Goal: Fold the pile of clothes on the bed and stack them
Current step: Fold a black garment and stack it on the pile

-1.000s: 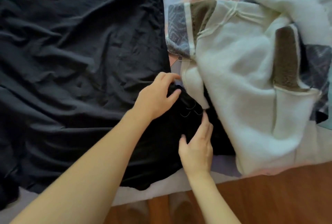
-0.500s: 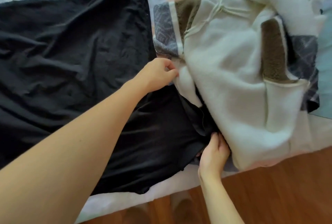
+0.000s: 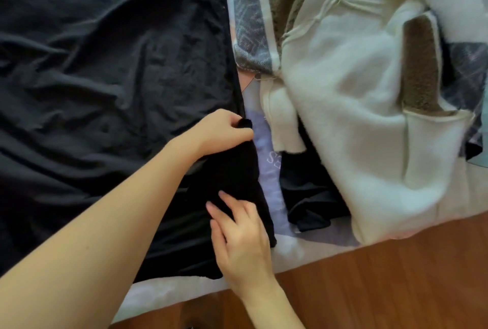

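right hand (image 3: pixel 241 245) moved from under white fleece jacket (image 3: pixel 369 107) to 6 o'clock, fingers flat on thin black cloth garment (image 3: pixel 105 78) spread on bed (image 3: pixel 266 149); left hand (image 3: pixel 224 130) pinches its 3 o'clock edge. soft, limp: take at hem.

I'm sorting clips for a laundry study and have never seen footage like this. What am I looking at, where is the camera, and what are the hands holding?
There is no machine here: a person works with two bare hands. The one picture comes from a wide-angle camera worn on the head, looking down at a bed with a pale patterned sheet and a wooden floor beside it. A large crumpled black cloth garment lies spread on the left. The left hand pinches a bit of its right edge, while the right hand rests with straight fingers on the same garment lower down. To the right lies a fluffy cream fleece jacket with brown patches, and a smaller dark garment pokes out from under it.
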